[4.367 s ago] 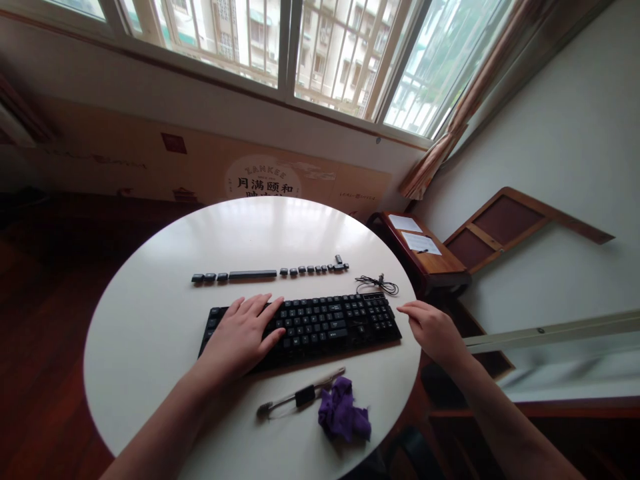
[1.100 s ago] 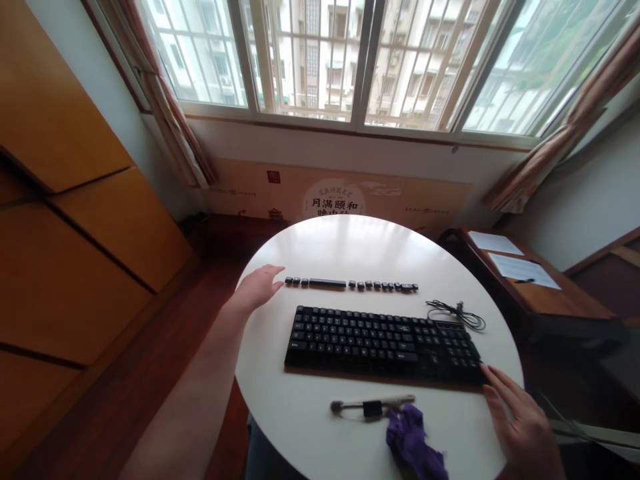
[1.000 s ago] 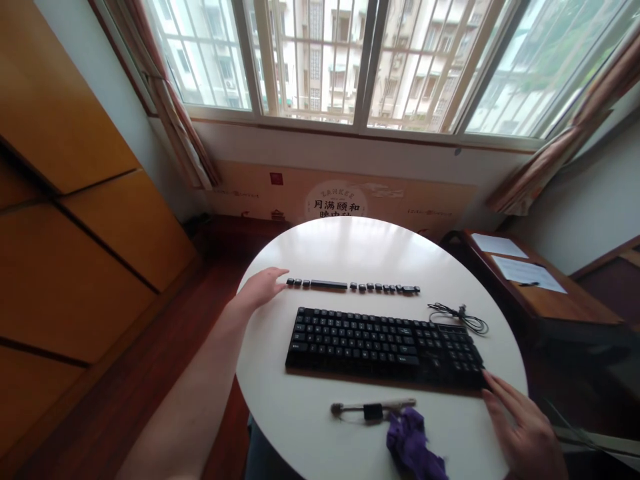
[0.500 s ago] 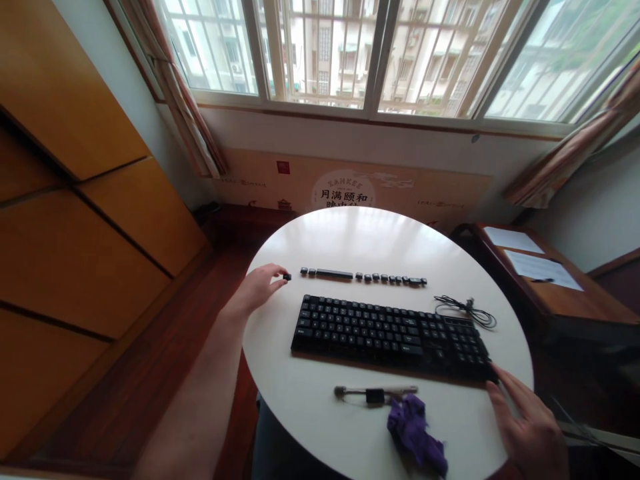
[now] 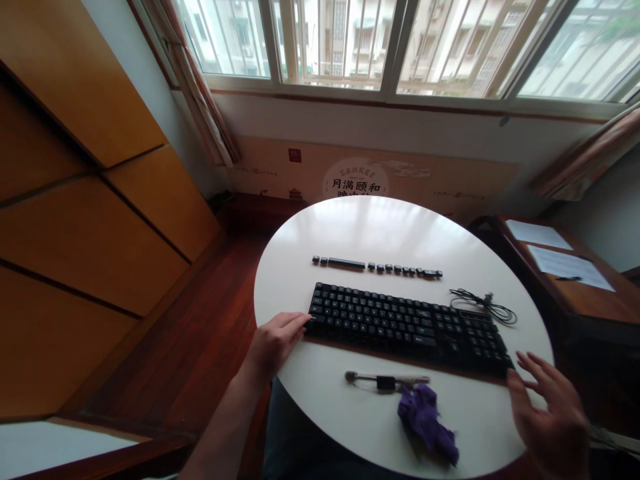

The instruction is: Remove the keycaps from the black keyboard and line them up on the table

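A black keyboard [image 5: 405,323] lies across a round white table [image 5: 380,223]. Behind it sits a row of loose black keycaps [image 5: 380,268], with a long spacebar cap among them. My left hand [image 5: 277,341] rests at the keyboard's near left corner, its fingers pressed together with the tips touching the keyboard's edge. The small keycap it took is hidden under those fingertips. My right hand [image 5: 550,413] hovers with fingers spread by the table's right front edge, just off the keyboard's right corner, and holds nothing.
A thin brush-like tool [image 5: 385,381] and a crumpled purple cloth [image 5: 427,427] lie in front of the keyboard. The coiled cable [image 5: 483,307] lies at the back right. Wooden cabinets [image 5: 100,200] stand to the left, and a low wooden stand with papers [image 5: 555,267] to the right.
My left hand pinched the leftmost small keycap out of the row and carried it down to the keyboard's left corner. My right hand lifted off the keyboard's right corner and spread. The view shifted left.
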